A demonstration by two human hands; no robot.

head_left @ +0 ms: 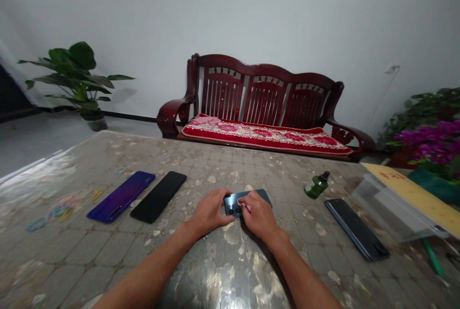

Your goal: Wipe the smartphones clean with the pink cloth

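A dark teal phone [251, 196] lies back-up on the table [223, 270], its camera end toward me. My left hand [210, 212] grips its near left corner with curled fingers. My right hand [259, 217] rests on the phone too, its fingers pinched at the camera end; something small and pinkish shows at the fingertips, too small to name.
A blue-purple phone [121, 196] and a black phone [158, 196] lie to the left, coloured rubber bands [57, 213] beyond them. To the right are a small green bottle [316, 186], a dark phone [357, 228], a clear plastic box [391, 213] and a green pen [433, 257]. A wooden bench [264, 108] stands behind.
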